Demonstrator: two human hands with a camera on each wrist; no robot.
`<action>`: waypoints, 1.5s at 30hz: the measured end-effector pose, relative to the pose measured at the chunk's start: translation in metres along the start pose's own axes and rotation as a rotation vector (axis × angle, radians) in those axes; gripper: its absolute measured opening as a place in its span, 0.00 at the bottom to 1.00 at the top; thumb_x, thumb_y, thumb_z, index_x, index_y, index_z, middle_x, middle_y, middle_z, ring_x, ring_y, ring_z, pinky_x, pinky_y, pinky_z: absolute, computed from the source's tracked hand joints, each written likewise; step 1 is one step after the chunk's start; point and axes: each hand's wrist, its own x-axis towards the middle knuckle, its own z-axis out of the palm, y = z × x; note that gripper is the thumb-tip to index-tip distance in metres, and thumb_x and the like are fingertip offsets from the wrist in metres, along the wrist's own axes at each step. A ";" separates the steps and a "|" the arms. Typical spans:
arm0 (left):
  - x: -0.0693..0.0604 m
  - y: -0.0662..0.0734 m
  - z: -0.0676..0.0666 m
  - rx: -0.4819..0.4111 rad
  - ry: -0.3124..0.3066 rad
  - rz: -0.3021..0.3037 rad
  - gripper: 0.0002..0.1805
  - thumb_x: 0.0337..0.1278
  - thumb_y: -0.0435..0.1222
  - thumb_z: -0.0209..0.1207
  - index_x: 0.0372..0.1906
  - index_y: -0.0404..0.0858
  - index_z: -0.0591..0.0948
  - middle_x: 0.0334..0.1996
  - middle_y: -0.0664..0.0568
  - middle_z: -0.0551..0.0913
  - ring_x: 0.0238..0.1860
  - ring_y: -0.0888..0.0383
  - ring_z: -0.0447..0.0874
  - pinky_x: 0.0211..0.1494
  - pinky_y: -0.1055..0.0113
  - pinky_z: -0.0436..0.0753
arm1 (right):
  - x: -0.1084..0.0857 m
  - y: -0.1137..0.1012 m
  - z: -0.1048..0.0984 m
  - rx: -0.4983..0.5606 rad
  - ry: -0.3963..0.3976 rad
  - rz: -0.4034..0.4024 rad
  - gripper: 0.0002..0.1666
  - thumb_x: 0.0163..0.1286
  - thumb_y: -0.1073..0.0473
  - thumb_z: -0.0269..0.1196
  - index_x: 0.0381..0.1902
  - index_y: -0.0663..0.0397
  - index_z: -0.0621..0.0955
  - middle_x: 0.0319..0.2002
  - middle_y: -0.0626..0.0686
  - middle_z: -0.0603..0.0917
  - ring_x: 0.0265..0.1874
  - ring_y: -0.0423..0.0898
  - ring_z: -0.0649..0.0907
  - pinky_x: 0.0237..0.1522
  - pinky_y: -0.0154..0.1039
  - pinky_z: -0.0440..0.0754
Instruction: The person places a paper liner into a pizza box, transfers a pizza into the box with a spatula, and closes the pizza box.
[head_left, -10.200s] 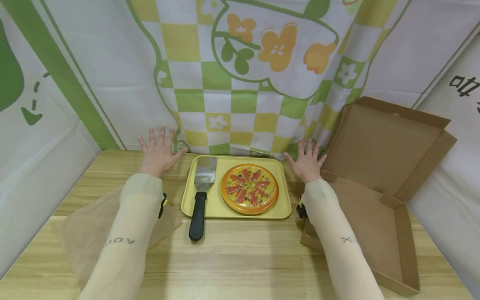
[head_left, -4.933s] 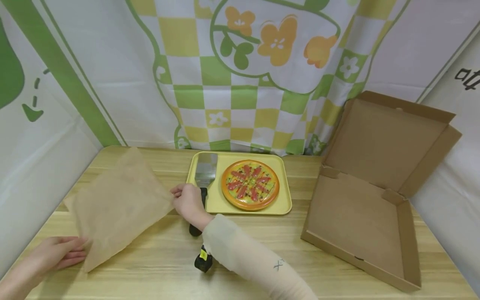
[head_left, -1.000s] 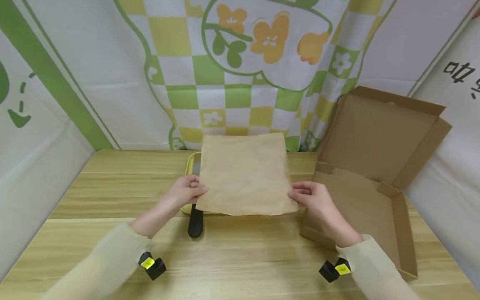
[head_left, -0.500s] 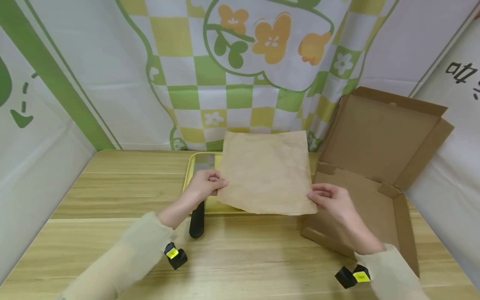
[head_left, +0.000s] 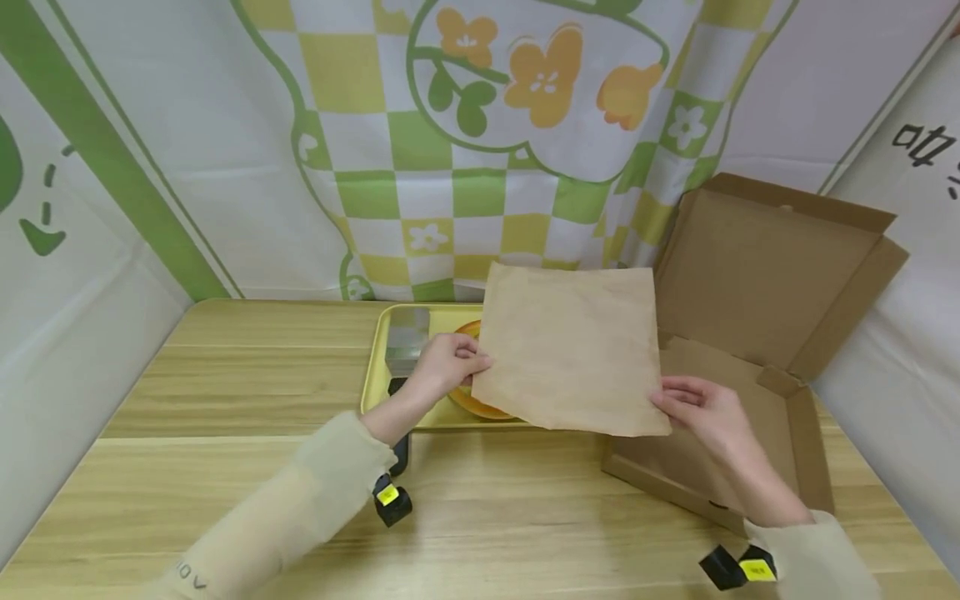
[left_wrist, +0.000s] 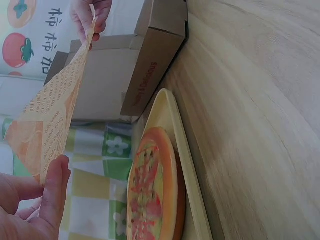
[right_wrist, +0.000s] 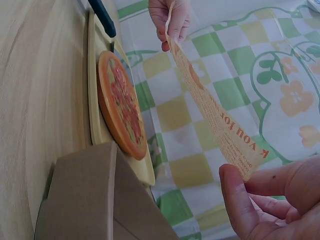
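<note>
A sheet of brown wrapping paper (head_left: pixel 570 350) hangs in the air, pinched at its left edge by my left hand (head_left: pixel 450 362) and at its right edge by my right hand (head_left: pixel 708 412). Print shows on its underside in the right wrist view. Below the paper, a pizza (left_wrist: pixel 152 190) with an orange crust lies on a yellow tray (head_left: pixel 369 379); from the head the paper hides most of it. The paper's right part overlaps the open cardboard pizza box (head_left: pixel 780 283) in the head view. Beneath my left forearm is a pizza server (head_left: pixel 408 329), its black handle partly hidden.
The box's raised lid leans back near the checked curtain (head_left: pixel 480 196) at the right. Its low front wall (head_left: pixel 675 492) faces the wooden table (head_left: pixel 510 517). The server's handle sticks out over the tray's front rim.
Earlier the paper lay on the table at left; both hands took hold of it and lifted it. Over the last second it moved right, from above the tray toward the box, uncovering the pizza's left edge.
</note>
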 end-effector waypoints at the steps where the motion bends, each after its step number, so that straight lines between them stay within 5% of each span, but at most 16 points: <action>1: 0.001 0.001 0.002 0.011 -0.002 0.005 0.09 0.53 0.32 0.61 0.38 0.30 0.80 0.26 0.46 0.82 0.22 0.55 0.79 0.30 0.68 0.80 | -0.001 0.002 -0.002 -0.005 0.003 0.002 0.31 0.63 0.56 0.61 0.56 0.75 0.69 0.43 0.58 0.82 0.29 0.27 0.77 0.32 0.28 0.79; 7: 0.001 0.010 0.014 0.091 0.028 0.042 0.09 0.53 0.33 0.61 0.36 0.31 0.81 0.30 0.45 0.83 0.30 0.50 0.82 0.33 0.69 0.79 | -0.005 0.011 -0.011 0.016 0.010 0.008 0.32 0.63 0.56 0.60 0.56 0.76 0.68 0.39 0.51 0.83 0.30 0.25 0.78 0.32 0.27 0.79; 14: 0.003 0.016 0.027 0.065 0.001 0.056 0.12 0.56 0.31 0.57 0.44 0.30 0.79 0.40 0.41 0.83 0.28 0.52 0.82 0.26 0.68 0.78 | -0.010 0.019 -0.024 0.020 0.030 0.016 0.33 0.63 0.55 0.61 0.56 0.77 0.68 0.33 0.36 0.81 0.30 0.25 0.78 0.33 0.27 0.79; 17: 0.005 0.021 0.032 0.084 0.002 0.081 0.13 0.57 0.31 0.57 0.45 0.30 0.79 0.39 0.42 0.83 0.32 0.53 0.83 0.45 0.66 0.78 | -0.012 0.021 -0.030 0.016 0.044 0.015 0.34 0.63 0.54 0.61 0.56 0.78 0.67 0.30 0.30 0.79 0.30 0.24 0.77 0.32 0.26 0.79; 21: 0.006 0.028 0.040 0.059 -0.015 0.101 0.12 0.57 0.29 0.55 0.45 0.29 0.79 0.39 0.41 0.83 0.37 0.52 0.83 0.54 0.60 0.75 | -0.013 0.029 -0.039 0.004 0.069 0.017 0.32 0.63 0.53 0.61 0.56 0.74 0.70 0.29 0.27 0.77 0.30 0.24 0.77 0.31 0.25 0.78; 24: 0.008 0.032 0.047 -0.003 -0.030 0.092 0.13 0.56 0.28 0.55 0.46 0.27 0.78 0.40 0.40 0.82 0.34 0.51 0.83 0.36 0.66 0.81 | -0.011 0.043 -0.047 0.055 0.084 0.030 0.21 0.62 0.54 0.62 0.50 0.58 0.77 0.28 0.28 0.78 0.30 0.25 0.78 0.31 0.25 0.78; 27: 0.010 0.034 0.054 -0.047 -0.025 0.082 0.14 0.55 0.28 0.56 0.47 0.26 0.78 0.40 0.39 0.82 0.34 0.52 0.83 0.32 0.69 0.81 | -0.007 0.060 -0.056 0.150 0.095 0.038 0.08 0.61 0.56 0.63 0.39 0.41 0.81 0.28 0.31 0.81 0.30 0.27 0.79 0.29 0.25 0.78; 29: 0.012 0.036 0.058 -0.059 -0.016 0.088 0.14 0.54 0.28 0.57 0.46 0.26 0.78 0.40 0.39 0.82 0.34 0.52 0.83 0.33 0.68 0.81 | -0.004 0.069 -0.061 0.247 0.106 0.036 0.08 0.60 0.58 0.63 0.36 0.38 0.82 0.28 0.34 0.82 0.29 0.28 0.80 0.28 0.25 0.78; 34: 0.017 0.040 0.068 -0.103 -0.001 0.100 0.12 0.53 0.28 0.59 0.43 0.27 0.80 0.38 0.39 0.83 0.35 0.50 0.84 0.34 0.65 0.82 | 0.001 0.093 -0.071 0.444 0.105 0.005 0.13 0.60 0.66 0.62 0.34 0.38 0.84 0.29 0.40 0.84 0.28 0.31 0.81 0.26 0.25 0.78; 41: 0.022 0.046 0.087 -0.175 -0.051 0.112 0.13 0.54 0.27 0.56 0.46 0.27 0.78 0.40 0.39 0.82 0.41 0.51 0.82 0.40 0.65 0.81 | 0.020 0.166 -0.098 0.405 0.156 0.039 0.16 0.57 0.60 0.66 0.45 0.44 0.82 0.33 0.38 0.85 0.32 0.29 0.82 0.28 0.25 0.79; 45: 0.022 0.052 0.096 -0.108 -0.067 0.137 0.15 0.53 0.27 0.57 0.48 0.29 0.78 0.40 0.42 0.83 0.42 0.54 0.82 0.40 0.71 0.80 | 0.017 0.176 -0.107 0.404 0.172 0.070 0.19 0.57 0.59 0.66 0.48 0.46 0.81 0.34 0.38 0.85 0.34 0.29 0.81 0.29 0.25 0.79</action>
